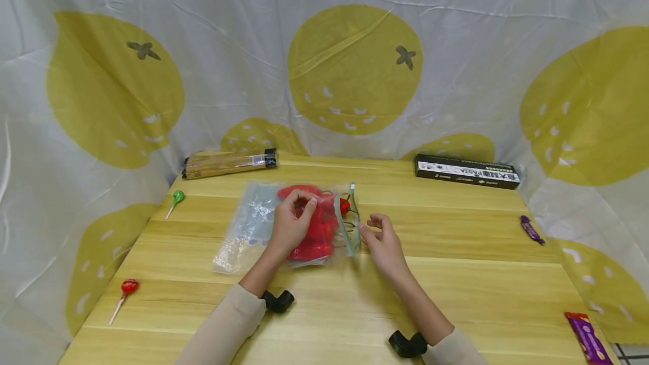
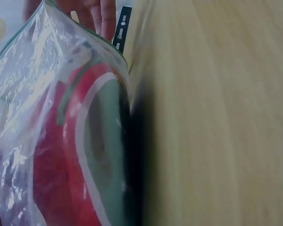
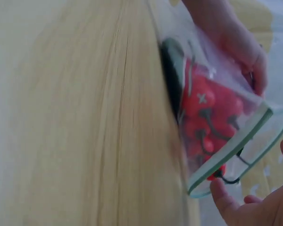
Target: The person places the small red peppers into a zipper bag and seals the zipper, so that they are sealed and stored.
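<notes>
A clear zip bag [image 1: 250, 218] lies on the table with its zip mouth spread open toward the right. Inside are several red round fruits [image 3: 205, 101] with dark stems, cherry-like in the right wrist view. Through the film in the left wrist view shows a red piece with a white and green rind [image 2: 87, 136], like a watermelon slice. My left hand [image 1: 294, 221] pinches the bag's upper film with thumb and forefinger. At the bag's mouth is my right hand [image 1: 382, 246], fingers loosely bent and fingertips right by the zip edge, gripping nothing.
Behind the bag lie a wrapped bundle of sticks [image 1: 228, 164] and a black pasta box [image 1: 466, 171]. Green [image 1: 177, 197] and red [image 1: 129, 286] lollipops are at left. A purple candy [image 1: 531, 230] and a purple-red bar [image 1: 588, 337] lie at right. Fruit-print cloth [image 1: 243, 72] encloses the table.
</notes>
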Motion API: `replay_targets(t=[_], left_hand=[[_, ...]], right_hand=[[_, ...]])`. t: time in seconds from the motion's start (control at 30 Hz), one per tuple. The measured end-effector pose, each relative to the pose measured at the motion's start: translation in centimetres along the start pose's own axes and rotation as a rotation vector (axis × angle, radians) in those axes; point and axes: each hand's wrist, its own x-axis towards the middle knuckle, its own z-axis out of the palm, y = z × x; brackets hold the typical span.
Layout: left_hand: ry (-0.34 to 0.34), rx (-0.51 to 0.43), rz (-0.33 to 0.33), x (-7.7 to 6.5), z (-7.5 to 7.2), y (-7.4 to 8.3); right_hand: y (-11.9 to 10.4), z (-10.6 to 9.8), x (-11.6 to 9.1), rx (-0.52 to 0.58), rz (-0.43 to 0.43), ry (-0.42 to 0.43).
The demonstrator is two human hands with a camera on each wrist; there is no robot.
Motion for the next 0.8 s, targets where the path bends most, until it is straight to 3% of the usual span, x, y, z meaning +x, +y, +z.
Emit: replay_targets(t=[0.23, 0.37, 0.57, 0.8], left_hand=[[0.072, -0.006, 0.008, 0.8, 0.5, -2.5], [0.093, -0.006, 0.000, 0.9, 0.6, -2.8], [0.061, 0.001, 0.014, 0.7, 0.8, -3.0], [0.010, 0.037, 0.013, 0.5, 0.8, -2.7]], right_hand=[[-0.6, 0.3, -1.8, -0.030, -0.004, 0.018], [-0.2, 0.6, -2.1, -0.008, 0.001, -0.008], [0.3, 1.0, -2.1, 0.049, -0.033, -0.053], [0.2, 0.7, -2.2, 0.041, -0.081, -0.012]])
